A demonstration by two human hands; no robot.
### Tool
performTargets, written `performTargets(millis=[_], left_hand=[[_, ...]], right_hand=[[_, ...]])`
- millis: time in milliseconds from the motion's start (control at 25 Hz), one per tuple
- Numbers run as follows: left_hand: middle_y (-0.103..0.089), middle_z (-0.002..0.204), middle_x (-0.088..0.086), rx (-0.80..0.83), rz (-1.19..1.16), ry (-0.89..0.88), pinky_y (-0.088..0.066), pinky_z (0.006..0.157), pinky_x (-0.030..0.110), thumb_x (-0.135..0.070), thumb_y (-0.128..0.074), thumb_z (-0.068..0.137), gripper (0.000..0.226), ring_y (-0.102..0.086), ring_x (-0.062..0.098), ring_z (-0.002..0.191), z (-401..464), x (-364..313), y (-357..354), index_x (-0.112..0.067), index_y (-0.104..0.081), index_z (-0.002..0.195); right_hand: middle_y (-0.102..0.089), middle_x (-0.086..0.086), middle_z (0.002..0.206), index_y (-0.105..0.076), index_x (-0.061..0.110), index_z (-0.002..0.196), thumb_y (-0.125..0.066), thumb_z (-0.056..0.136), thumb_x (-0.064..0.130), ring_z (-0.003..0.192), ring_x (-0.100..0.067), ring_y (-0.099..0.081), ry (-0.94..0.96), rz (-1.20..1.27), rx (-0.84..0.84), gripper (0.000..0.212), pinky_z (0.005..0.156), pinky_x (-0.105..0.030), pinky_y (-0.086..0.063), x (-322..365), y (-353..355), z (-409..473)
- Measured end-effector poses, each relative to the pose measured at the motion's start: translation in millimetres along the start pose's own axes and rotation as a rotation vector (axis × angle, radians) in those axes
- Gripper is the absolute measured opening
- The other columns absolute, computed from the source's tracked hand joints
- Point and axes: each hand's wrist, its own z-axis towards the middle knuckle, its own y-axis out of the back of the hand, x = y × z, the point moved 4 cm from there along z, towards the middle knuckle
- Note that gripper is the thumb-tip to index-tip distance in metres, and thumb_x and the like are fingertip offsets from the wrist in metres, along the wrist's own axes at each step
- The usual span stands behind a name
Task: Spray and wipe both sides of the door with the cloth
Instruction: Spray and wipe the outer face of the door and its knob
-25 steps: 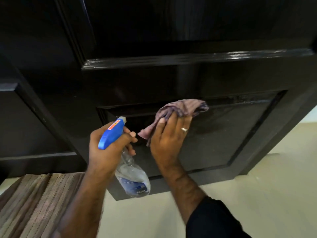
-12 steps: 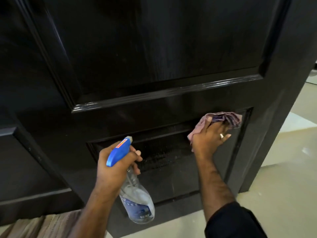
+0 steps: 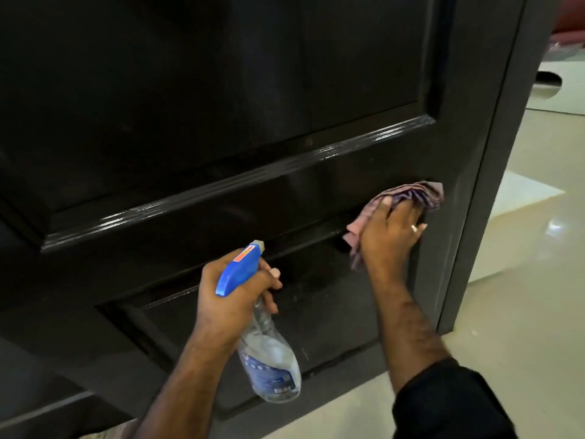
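1. Both hands are busy: the left hand (image 3: 234, 299) grips the neck of a clear spray bottle (image 3: 269, 359) with a blue trigger head, nozzle aimed at the door, the bottle body hanging down and tilted toward the person.
2. Farther out, the right hand (image 3: 391, 236) presses a bunched pinkish striped cloth (image 3: 408, 198) against the door, fingers curled over the fabric, a ring showing on one finger.
3. Straight ahead of both hands stands the dark panelled door (image 3: 221, 122). The cloth sits at the upper right corner of the lower recessed panel (image 3: 316, 312), just beside the door's vertical right stile and close to its free edge.
4. My reading is that this face is mid-wipe. The recessed panel runs leftward and down from the cloth, so the right hand, the nearer one to it, has that way to travel.
5. Beyond the door's edge lies glossy pale floor tile (image 3: 522, 264); the door's other side is out of sight.
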Motion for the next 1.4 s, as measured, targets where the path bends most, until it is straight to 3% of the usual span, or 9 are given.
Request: performTargets(millis=[80, 320, 560, 720, 800, 1080, 1200, 1280, 1400], left_hand=[[-0.069, 0.072, 0.022, 0.035, -0.015, -0.003, -0.056, 0.057, 0.048, -0.008, -0.078, 0.081, 0.018, -0.062, 0.036, 0.049, 9.3, -2.9, -20.7, 0.005, -0.065, 0.082], [-0.067, 0.07, 0.027, 0.074, -0.007, -0.003, -0.055, 0.051, 0.04, 0.005, -0.076, 0.085, 0.014, -0.06, 0.036, 0.047, 19.3, 6.2, -53.7, 0.004, -0.065, 0.076], [-0.069, 0.075, 0.025, 0.113, 0.037, -0.005, -0.057, 0.056, 0.045, -0.006, -0.077, 0.084, 0.015, -0.062, 0.037, 0.05, 23.2, 11.8, -66.1, 0.002, -0.066, 0.077], [-0.068, 0.072, 0.025, 0.095, 0.038, -0.014, -0.056, 0.052, 0.04, 0.002, -0.076, 0.086, 0.015, -0.062, 0.037, 0.049, 23.4, 6.6, -65.7, 0.001, -0.066, 0.075], [-0.069, 0.07, 0.023, 0.099, 0.046, -0.035, -0.056, 0.05, 0.039, -0.005, -0.075, 0.081, 0.013, -0.062, 0.037, 0.049, 23.1, 5.2, -64.8, 0.002, -0.067, 0.074], [-0.07, 0.076, 0.022, 0.136, 0.035, -0.014, -0.059, 0.055, 0.044, -0.007, -0.073, 0.085, 0.011, -0.063, 0.037, 0.051, 17.8, 6.2, -74.9, -0.001, -0.068, 0.078], [-0.07, 0.077, 0.022, 0.153, 0.036, -0.008, -0.058, 0.059, 0.048, -0.014, -0.074, 0.082, 0.015, -0.064, 0.038, 0.052, 21.6, 5.1, -75.6, -0.001, -0.067, 0.079], [-0.071, 0.076, 0.022, 0.155, 0.042, -0.002, -0.058, 0.059, 0.049, -0.014, -0.074, 0.083, 0.015, -0.064, 0.038, 0.052, 23.5, 7.5, -79.4, -0.001, -0.068, 0.08], [-0.07, 0.072, 0.021, 0.151, 0.054, 0.022, -0.057, 0.058, 0.048, 0.0, -0.074, 0.089, 0.015, -0.063, 0.036, 0.049, 25.4, 11.4, -94.5, 0.002, -0.066, 0.077]], right_hand=[[-0.051, -0.03, 0.155, -0.055, -0.009, 0.143, -0.033, 0.108, 0.042, 0.149, -0.045, -0.044, 0.043, -0.014, -0.032, 0.066, 0.127, -0.071, -0.017, -8.6, 6.9, 0.1], [-0.044, -0.024, 0.165, -0.06, 0.001, 0.148, -0.048, 0.111, 0.028, 0.162, -0.039, -0.025, 0.736, -0.131, 0.226, 0.047, 0.129, -0.07, -0.011, -22.7, 1.0, -85.3], [-0.066, -0.023, 0.131, -0.069, 0.001, 0.114, -0.049, 0.102, 0.02, 0.13, -0.044, -0.059, 0.249, 0.013, -0.004, 0.03, 0.119, -0.068, -0.033, -30.3, 19.7, 0.6], [-0.056, -0.019, 0.155, -0.074, 0.004, 0.128, -0.065, 0.097, 0.016, 0.153, -0.037, -0.044, 0.857, 0.107, 0.343, 0.034, 0.124, -0.056, -0.033, -6.1, 22.2, -84.0], [-0.06, -0.008, 0.154, -0.069, 0.011, 0.141, -0.061, 0.098, 0.018, 0.152, -0.028, -0.047, 1.109, 0.018, 0.331, 0.044, 0.123, -0.057, -0.035, -15.5, 27.5, -51.2], [-0.055, -0.016, 0.157, -0.059, -0.002, 0.148, -0.055, 0.098, 0.004, 0.153, -0.031, -0.044, 0.612, 0.078, 0.13, 0.05, 0.126, -0.05, -0.038, -52.3, 24.3, -4.4], [-0.065, -0.022, 0.139, -0.065, -0.004, 0.132, -0.048, 0.101, 0.013, 0.134, -0.04, -0.059, 0.256, 0.122, 0.008, 0.039, 0.116, -0.065, -0.043, -50.7, 18.2, 11.5], [-0.061, -0.026, 0.145, -0.068, -0.005, 0.127, -0.048, 0.103, 0.017, 0.143, -0.045, -0.052, 0.263, 0.127, -0.008, 0.038, 0.118, -0.065, -0.04, -27.7, 14.3, -9.4], [-0.039, -0.026, 0.167, -0.061, -0.004, 0.144, -0.053, 0.107, 0.017, 0.163, -0.04, -0.024, 0.612, 0.057, 0.186, 0.043, 0.128, -0.062, -0.027, -19.0, 14.5, -52.8]])
